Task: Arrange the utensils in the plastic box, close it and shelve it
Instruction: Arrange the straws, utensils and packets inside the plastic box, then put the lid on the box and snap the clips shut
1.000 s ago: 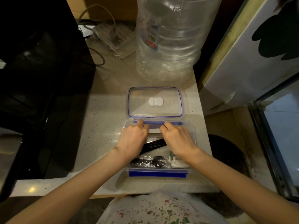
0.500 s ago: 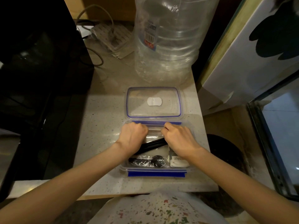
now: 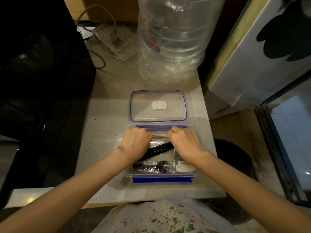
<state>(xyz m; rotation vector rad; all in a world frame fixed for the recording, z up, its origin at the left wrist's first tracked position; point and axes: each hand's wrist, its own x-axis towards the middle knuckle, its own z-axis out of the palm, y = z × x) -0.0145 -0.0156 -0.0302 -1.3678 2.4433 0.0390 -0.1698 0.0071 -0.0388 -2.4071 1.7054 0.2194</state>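
Observation:
The clear plastic box (image 3: 161, 180) with blue latches sits open on the speckled counter near its front edge. Its lid (image 3: 143, 116) lies flat just behind it. Inside lie black sticks (image 3: 159, 148) set diagonally, a wrapped black fork (image 3: 155, 166) along the front wall and a white sachet (image 3: 184, 165) at the right. My left hand (image 3: 136, 143) and my right hand (image 3: 185, 142) are inside the box at its far side. Their fingers curl down onto the two ends of a clear wrapped packet (image 3: 159, 136). My fingertips are hidden.
A large clear water bottle (image 3: 173, 39) stands behind the lid. A black appliance (image 3: 42, 81) fills the left side. A power strip with cables (image 3: 116, 39) lies at the back. A white panel (image 3: 252, 64) rises at the right, and the counter edge (image 3: 151, 196) is close to me.
My fingers, stretched to the box's far edge a second ago, have curled in and drawn slightly back over the clear packet. The box and lid have not moved.

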